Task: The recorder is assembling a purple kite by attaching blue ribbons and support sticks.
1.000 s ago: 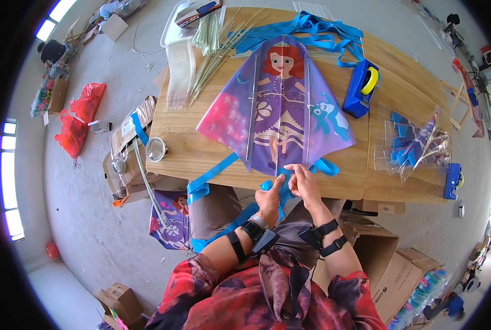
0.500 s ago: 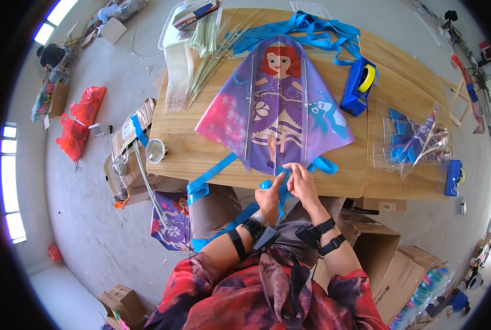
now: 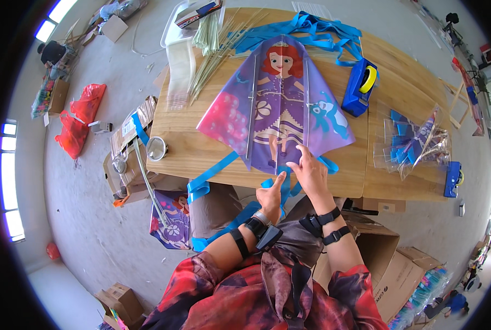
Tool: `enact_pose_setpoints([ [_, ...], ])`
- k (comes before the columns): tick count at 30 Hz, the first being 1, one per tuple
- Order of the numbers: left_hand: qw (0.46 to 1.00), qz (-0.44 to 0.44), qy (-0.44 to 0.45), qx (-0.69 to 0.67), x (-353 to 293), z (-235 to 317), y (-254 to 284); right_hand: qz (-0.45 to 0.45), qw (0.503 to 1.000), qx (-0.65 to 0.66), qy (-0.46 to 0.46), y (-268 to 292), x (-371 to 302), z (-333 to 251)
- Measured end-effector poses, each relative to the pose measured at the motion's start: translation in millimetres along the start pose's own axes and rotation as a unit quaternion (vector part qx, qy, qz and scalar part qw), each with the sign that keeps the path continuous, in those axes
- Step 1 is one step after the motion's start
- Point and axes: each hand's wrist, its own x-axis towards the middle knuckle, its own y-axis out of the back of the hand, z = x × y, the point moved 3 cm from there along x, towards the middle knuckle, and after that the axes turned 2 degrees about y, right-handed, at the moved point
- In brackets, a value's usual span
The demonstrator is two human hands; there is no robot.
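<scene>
A purple kite (image 3: 281, 110) printed with a red-haired princess lies flat on the wooden table, its lower edge toward me. Thin rods run down both sides of the picture. Blue ribbon (image 3: 285, 171) meets the kite's bottom edge, and more of it trails over the table edge and my lap. My left hand (image 3: 269, 197) is closed on this ribbon just below the kite, thumb pointing up at the join. Beside it, to the right, my right hand (image 3: 311, 171) is lifted near the kite's lower corner, thumb and forefinger apart, with nothing visible between them.
A blue tape dispenser (image 3: 359, 88) stands right of the kite. Thin sticks (image 3: 215, 66) and piled blue ribbon (image 3: 306, 33) lie behind it. Clear-wrapped packages (image 3: 416, 137) rest at the right, a round metal cup (image 3: 157, 148) at the left edge. An open carton (image 3: 374, 247) stands below.
My right hand has moved up and slightly right, away from my left thumb, and its thumb and forefinger have spread apart. My left hand stays at the ribbon.
</scene>
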Motion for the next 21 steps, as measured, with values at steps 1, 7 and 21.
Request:
enact_pose_setpoints([
  [1, 1.0, -0.005, -0.006, -0.022, 0.0, -0.9, -0.7, -0.004, 1.0, -0.018, 0.012, -2.6, 2.1, -2.3],
  [7, 1.0, 0.007, -0.013, 0.002, 8.6, -8.0, -1.4, 0.017, 0.999, -0.041, -0.02, -19.0, 3.7, 2.1],
  [21, 0.982, -0.161, -0.044, 0.09, -3.0, 21.7, 80.5, 0.073, 0.994, -0.071, -0.034, -25.7, 4.3, 2.6],
])
